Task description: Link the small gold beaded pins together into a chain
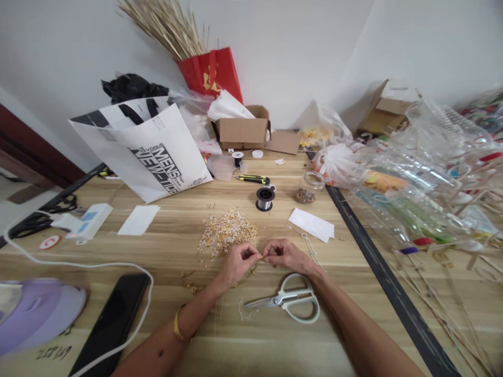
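Over the wooden table my left hand (pixel 239 262) and my right hand (pixel 286 255) meet fingertip to fingertip, both closed in a pinch. A tiny gold bead (pixel 261 257) shows at the left fingertips, between the hands. What the right fingers pinch is too small to make out. Partly hidden by my left hand and forearm, a strand of gold beads (pixel 192 287) lies on the table. Just beyond my left hand spreads a heap of gold and clear beads (pixel 226 230). White-handled scissors (pixel 283 299) rest between my forearms, beside a short clear-looking strand (pixel 247 313).
Behind the hands stand a wire spool (pixel 265 199), a glass jar (pixel 309 189) and a yellow-black cutter (pixel 252 179). Right lie white paper (pixel 312 224) and plastic bottles (pixel 412 209). Left are a phone (pixel 112 324), a white cable (pixel 98 265), a power strip (pixel 91 222) and a white bag (pixel 145 152).
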A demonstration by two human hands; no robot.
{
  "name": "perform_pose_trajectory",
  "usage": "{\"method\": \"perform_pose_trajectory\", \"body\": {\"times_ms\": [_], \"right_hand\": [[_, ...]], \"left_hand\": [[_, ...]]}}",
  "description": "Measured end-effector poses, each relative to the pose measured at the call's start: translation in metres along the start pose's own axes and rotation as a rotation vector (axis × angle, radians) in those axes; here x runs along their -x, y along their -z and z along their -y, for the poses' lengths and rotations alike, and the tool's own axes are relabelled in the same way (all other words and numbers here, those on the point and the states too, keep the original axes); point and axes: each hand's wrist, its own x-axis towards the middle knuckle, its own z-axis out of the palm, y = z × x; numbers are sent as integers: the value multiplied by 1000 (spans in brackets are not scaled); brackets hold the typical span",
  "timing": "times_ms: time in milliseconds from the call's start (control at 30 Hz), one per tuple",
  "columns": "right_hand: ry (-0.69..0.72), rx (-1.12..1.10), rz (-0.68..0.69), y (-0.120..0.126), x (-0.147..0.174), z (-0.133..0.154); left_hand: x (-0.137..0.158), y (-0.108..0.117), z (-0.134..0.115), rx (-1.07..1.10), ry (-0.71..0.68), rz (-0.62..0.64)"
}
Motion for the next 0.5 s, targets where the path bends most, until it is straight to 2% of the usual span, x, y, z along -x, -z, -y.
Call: {"method": "perform_pose_trajectory", "body": {"times_ms": [167, 233, 367, 500], "right_hand": [[32, 22, -23, -3, 0, 0], [41, 24, -40, -5, 1, 1], [75, 45, -83, -8, 1, 2], [116, 93, -130, -9, 0, 0]], "left_hand": [[1, 1, 2, -57, -11, 14], [2, 2, 1, -120, -83, -12], [2, 5, -3, -258, -230, -142], [1, 5, -4, -158, -209, -126]]}}
